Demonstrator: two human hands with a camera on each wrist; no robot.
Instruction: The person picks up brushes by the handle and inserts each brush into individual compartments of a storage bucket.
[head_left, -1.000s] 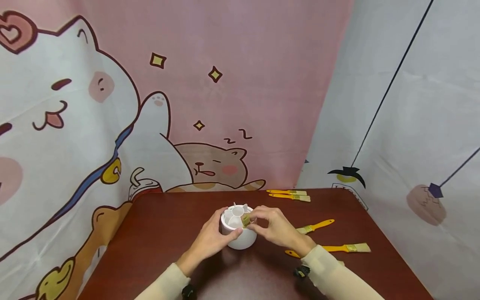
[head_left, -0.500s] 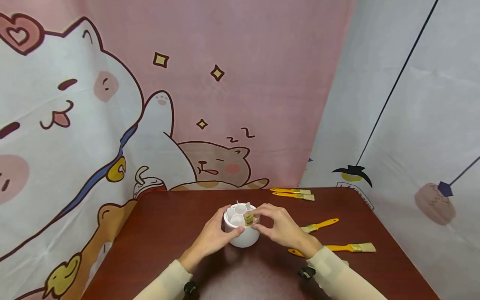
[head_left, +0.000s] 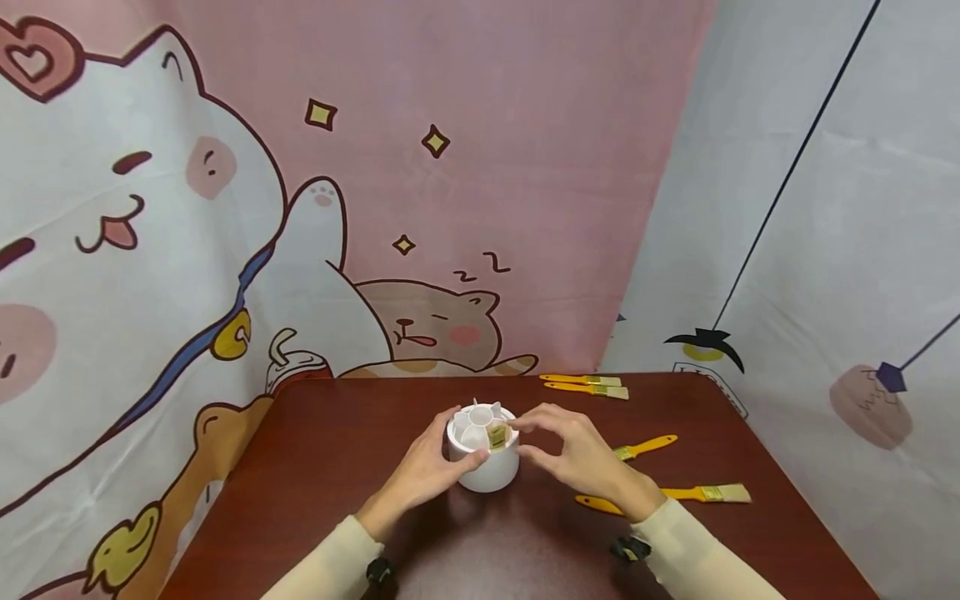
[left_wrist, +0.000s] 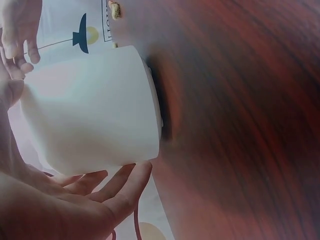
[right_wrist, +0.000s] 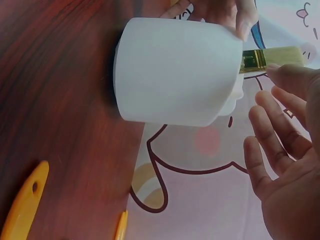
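Note:
My left hand [head_left: 426, 465] grips a white round brush holder [head_left: 487, 475] with divided compartments on top, thumb at its near rim, fingers around its left side. A paintbrush [right_wrist: 272, 57] stands in a right-hand compartment, pale bristles and gold metal band above the rim, its handle hidden inside. My right hand [head_left: 581, 454] is beside it, thumb and forefinger spread apart at the holder's right rim. In the right wrist view its thumb overlaps the bristles while the other fingers are loosely extended. The left wrist view shows the holder's smooth side [left_wrist: 95, 110], upright on the table.
Two yellow-handled paintbrushes [head_left: 585, 387] lie at the table's back edge. Another brush [head_left: 652, 446] lies right of the holder, partly behind my right hand. A wider brush [head_left: 708, 493] lies nearer, partly under my right forearm. A cartoon-printed cloth [head_left: 525, 167] hangs behind the brown table [head_left: 337, 433].
The right hand's fingers have parted from the paintbrush and shifted slightly right, leaving it standing in the holder. The left hand keeps its grip. The head view has shifted a little.

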